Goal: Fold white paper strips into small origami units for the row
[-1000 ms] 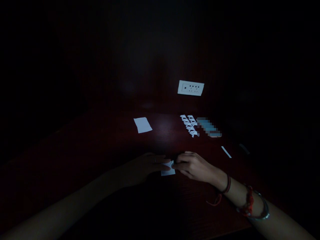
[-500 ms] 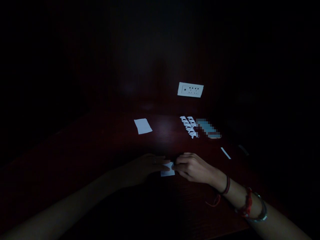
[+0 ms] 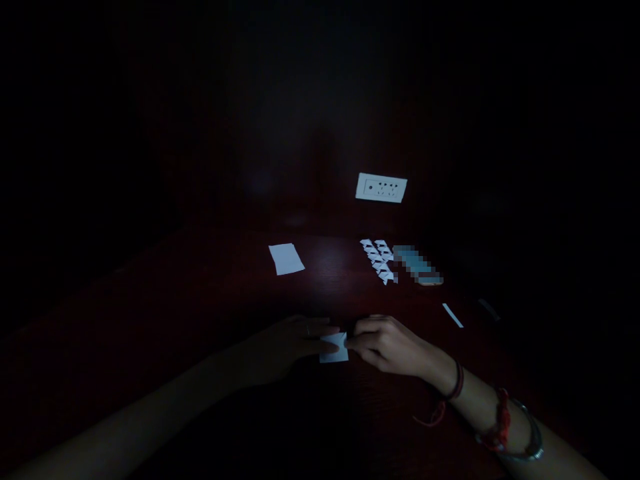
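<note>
Paper sheets (image 3: pixel 287 259) lie flat on the table (image 3: pixel 325 290), beyond the left hand (image 3: pixel 295 341), whose extended fingers rest over a small paper square (image 3: pixel 334 357) between both hands. It should prove thin, light and easily creased, best held by its edges. The right hand (image 3: pixel 391 343) curls fingers at its right edge; whether they pinch it, I cannot tell

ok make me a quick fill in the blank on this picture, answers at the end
1. The left hand touches a small white square made of ____.
2. The arm wearing bracelets is the ____ one.
3. The flat sheets lie to the ____ of the folded pieces.
4. The socket is coloured ____.
Missing words: paper; right; left; white
</note>
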Tool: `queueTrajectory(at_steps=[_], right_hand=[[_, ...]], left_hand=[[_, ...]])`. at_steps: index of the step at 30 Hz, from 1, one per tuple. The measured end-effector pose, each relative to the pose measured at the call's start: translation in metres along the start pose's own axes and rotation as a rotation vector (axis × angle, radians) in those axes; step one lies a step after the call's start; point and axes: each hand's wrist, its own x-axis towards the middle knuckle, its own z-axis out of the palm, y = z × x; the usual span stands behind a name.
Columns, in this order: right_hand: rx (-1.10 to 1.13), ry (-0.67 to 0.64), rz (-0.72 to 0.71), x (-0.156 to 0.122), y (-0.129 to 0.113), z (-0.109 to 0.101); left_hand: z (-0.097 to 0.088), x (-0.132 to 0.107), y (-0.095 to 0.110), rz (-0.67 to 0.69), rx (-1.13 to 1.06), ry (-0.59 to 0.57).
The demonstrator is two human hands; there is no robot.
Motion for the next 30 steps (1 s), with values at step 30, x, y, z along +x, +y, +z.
queueTrajectory(at_steps=[30], right_hand=[[0.219,0.03,0.0,0.005,0.003,0.002]], left_hand=[[0.002,0.0,-0.004,-0.046,0.188,0.017]])
